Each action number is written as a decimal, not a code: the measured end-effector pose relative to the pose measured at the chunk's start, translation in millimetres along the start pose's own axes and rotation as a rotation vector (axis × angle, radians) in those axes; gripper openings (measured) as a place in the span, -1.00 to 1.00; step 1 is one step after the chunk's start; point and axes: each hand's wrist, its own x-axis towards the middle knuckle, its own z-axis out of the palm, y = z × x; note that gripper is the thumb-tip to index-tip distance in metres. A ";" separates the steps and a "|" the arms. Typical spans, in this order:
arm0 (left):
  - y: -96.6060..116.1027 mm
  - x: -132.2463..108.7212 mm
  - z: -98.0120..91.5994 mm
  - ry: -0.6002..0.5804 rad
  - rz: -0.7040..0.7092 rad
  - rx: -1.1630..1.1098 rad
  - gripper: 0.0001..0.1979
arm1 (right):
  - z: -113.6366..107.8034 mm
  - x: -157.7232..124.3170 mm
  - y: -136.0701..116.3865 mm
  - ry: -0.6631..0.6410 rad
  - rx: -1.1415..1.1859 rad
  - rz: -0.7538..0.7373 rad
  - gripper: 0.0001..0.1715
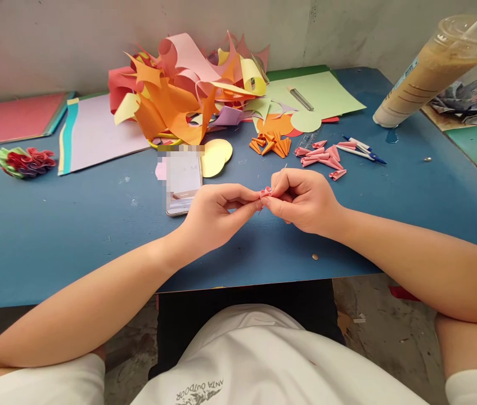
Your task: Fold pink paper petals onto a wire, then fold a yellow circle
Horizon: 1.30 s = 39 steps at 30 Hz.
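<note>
Above the front part of the blue table, my two hands meet at a small pink rolled-paper piece [266,192]. My left hand [217,212] pinches it from the left between thumb and fingertips. From the other side, the thumb and curled fingers of my right hand [304,199] close on the same piece. A thin line, a needle or thread perhaps, sticks up past my right fingers; I cannot tell which. Several pink paper cones [322,157] lie just beyond my right hand, with a cluster of orange paper cones [273,144] to their left.
A phone [184,183] and yellow paper circles [217,157] lie by my left hand. Behind are a heap of paper scraps [179,84], green sheets [340,93] and pens [363,149]. A paper flower [25,162] is far left; a tall iced-drink cup [428,76] stands right.
</note>
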 end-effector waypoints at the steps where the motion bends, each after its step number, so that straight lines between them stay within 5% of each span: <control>1: 0.5 0.1 -0.2 0.003 0.009 0.023 -0.77 | -0.2 -0.2 0.4 -0.003 -0.003 -0.003 -0.58; 16: -0.6 3.2 -3.0 0.003 0.198 0.203 -0.85 | 1.7 -1.3 0.4 0.084 -0.050 -0.014 -0.52; 23: -1.1 7.2 -3.3 -0.047 0.150 0.178 -0.86 | 0.5 2.0 2.1 0.118 -0.053 0.090 -0.37; 39: 6.1 6.2 0.4 0.007 -0.098 -0.055 -0.68 | -4.6 4.0 2.4 0.104 -0.214 -0.091 -0.42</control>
